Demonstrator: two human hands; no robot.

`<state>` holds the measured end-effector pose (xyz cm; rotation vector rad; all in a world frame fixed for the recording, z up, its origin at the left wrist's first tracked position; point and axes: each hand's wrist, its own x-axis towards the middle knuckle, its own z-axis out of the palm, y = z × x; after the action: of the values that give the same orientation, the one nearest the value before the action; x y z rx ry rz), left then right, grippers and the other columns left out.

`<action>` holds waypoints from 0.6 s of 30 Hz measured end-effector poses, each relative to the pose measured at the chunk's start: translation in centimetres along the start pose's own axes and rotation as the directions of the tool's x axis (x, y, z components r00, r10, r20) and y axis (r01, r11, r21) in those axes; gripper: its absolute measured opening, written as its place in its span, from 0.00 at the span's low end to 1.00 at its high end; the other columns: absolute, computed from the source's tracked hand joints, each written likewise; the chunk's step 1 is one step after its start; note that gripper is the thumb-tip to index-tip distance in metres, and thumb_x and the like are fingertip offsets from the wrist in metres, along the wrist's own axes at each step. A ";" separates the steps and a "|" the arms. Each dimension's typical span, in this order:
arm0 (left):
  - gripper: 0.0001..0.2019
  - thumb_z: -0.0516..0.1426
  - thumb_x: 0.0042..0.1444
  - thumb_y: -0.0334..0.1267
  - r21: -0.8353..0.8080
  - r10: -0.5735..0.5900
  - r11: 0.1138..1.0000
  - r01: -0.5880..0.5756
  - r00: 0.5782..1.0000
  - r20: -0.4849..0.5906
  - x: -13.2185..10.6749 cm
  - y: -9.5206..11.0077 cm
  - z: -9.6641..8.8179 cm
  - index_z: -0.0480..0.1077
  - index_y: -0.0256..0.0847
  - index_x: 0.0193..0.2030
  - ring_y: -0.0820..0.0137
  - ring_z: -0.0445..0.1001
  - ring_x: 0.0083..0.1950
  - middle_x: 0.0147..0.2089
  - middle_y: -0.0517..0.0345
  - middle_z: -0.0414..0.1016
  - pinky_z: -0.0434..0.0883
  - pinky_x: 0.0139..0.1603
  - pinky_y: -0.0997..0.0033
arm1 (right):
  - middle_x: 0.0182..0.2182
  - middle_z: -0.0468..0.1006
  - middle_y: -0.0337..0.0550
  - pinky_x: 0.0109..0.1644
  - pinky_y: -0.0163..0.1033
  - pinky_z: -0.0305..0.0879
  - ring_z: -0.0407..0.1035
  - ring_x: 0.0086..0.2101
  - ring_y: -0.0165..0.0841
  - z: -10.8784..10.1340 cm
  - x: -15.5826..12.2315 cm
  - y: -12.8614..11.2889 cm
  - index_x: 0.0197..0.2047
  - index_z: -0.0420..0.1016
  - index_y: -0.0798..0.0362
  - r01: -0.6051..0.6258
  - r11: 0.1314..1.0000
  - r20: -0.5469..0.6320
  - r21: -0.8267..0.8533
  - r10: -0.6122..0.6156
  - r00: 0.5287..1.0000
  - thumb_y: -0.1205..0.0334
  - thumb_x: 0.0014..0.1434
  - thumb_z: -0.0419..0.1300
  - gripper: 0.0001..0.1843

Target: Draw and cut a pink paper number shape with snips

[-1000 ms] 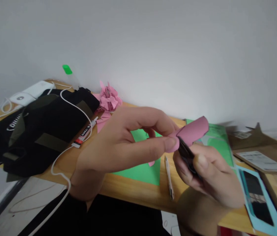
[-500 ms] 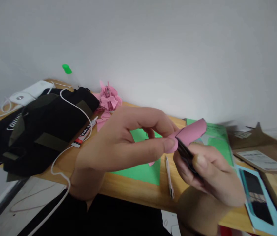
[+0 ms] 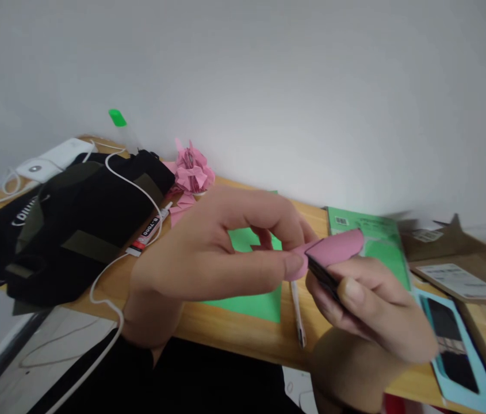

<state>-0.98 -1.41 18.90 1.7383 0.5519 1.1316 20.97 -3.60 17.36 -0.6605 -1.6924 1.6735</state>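
Note:
Between thumb and fingers, my left hand [image 3: 221, 253] pinches a piece of pink paper [image 3: 337, 247] that has a dark line drawn on it. The paper curls up to the right above my other hand. My right hand [image 3: 376, 310] is closed around narrow black scissors [image 3: 322, 275], their handles mostly hidden in the palm. The blades meet the paper's edge right beside my left thumb. Beneath my hands lie a green sheet [image 3: 251, 307] and a pen [image 3: 298, 316] on the wooden table.
At the left are a black bag [image 3: 108, 213], a white cable [image 3: 107, 305] and a glue tube [image 3: 150, 233]. A pink paper flower [image 3: 193, 169] stands near the wall. Rightward are a green packet [image 3: 385, 253], a cardboard box [image 3: 454, 247] and a phone [image 3: 452, 345] on light blue.
The pink paper's free end has swung lower and turned flatter. My right hand and the scissors have shifted slightly, while my left hand keeps its pinch.

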 end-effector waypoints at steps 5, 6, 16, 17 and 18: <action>0.09 0.62 0.57 0.29 0.023 -0.021 1.000 0.021 0.999 0.032 -0.1 0.2 -0.1 0.72 0.38 0.26 0.74 0.75 0.32 0.31 0.58 0.79 0.71 0.32 0.76 | 0.16 0.56 0.31 0.19 0.32 0.44 0.47 0.17 0.23 -0.1 -0.1 -0.1 0.22 0.59 0.52 -0.029 0.999 0.013 -0.017 0.029 0.999 0.47 0.69 0.56 0.27; 0.09 0.62 0.57 0.29 0.027 -0.016 1.000 0.015 0.999 0.038 -0.1 0.2 -0.2 0.72 0.38 0.26 0.74 0.75 0.32 0.31 0.58 0.79 0.71 0.33 0.76 | 0.15 0.56 0.31 0.19 0.32 0.44 0.47 0.17 0.23 -0.1 -0.1 -0.1 0.23 0.59 0.52 -0.034 0.999 0.015 -0.016 0.034 0.999 0.47 0.69 0.56 0.27; 0.08 0.62 0.58 0.28 0.077 0.077 0.994 -0.080 0.996 0.049 -0.1 -0.2 -0.3 0.70 0.38 0.28 0.74 0.75 0.33 0.32 0.59 0.79 0.72 0.32 0.76 | 0.15 0.56 0.30 0.18 0.27 0.43 0.46 0.16 0.19 -0.3 -0.1 0.0 0.24 0.60 0.54 -0.006 1.000 0.026 0.002 0.006 1.000 0.49 0.70 0.56 0.25; 0.09 0.62 0.58 0.28 0.078 0.074 0.994 -0.078 0.996 0.051 -0.1 -0.1 -0.3 0.70 0.38 0.28 0.75 0.75 0.32 0.32 0.59 0.79 0.72 0.31 0.76 | 0.15 0.56 0.30 0.18 0.27 0.44 0.45 0.16 0.19 -0.2 -0.1 -0.1 0.24 0.60 0.54 -0.006 1.000 0.026 -0.010 0.006 1.000 0.49 0.70 0.56 0.26; 0.09 0.62 0.58 0.28 0.078 0.070 0.994 -0.074 0.996 0.056 -0.1 -0.1 -0.3 0.71 0.38 0.28 0.75 0.75 0.32 0.32 0.59 0.79 0.72 0.31 0.76 | 0.15 0.56 0.30 0.18 0.27 0.44 0.46 0.16 0.19 -0.2 -0.1 -0.2 0.24 0.61 0.54 -0.004 1.000 0.029 -0.027 0.005 1.000 0.49 0.70 0.56 0.26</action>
<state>-1.29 -1.33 18.82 1.8651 0.5110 1.1232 21.25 -3.53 17.51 -0.6563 -1.7382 1.6735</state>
